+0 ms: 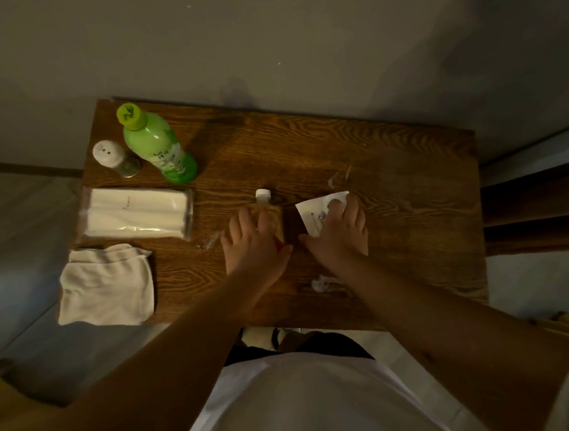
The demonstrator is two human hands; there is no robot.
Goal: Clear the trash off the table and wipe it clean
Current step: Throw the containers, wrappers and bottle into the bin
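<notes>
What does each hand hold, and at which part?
Left hand covers the pouch's body, below its cap. Right hand presses the white wrapper. Firm grips cannot be told.

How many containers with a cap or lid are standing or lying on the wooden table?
3. The green bottle and the small shaker stand at the far left corner; the white-capped pouch lies mid-table under the left hand. The arms may hide others.

Left arm: extended forward from the lower left, bare, forearm angled inward.
Left hand: held palm down, fingers spread and laid flat, thumb stuck out to the right.
Right arm: extended forward from the lower right, bare, angled inward.
Right hand: held palm down, fingers spread and pressed flat, thumb pointed left.
Hands: placed side by side, thumbs near each other, not touching.
</notes>
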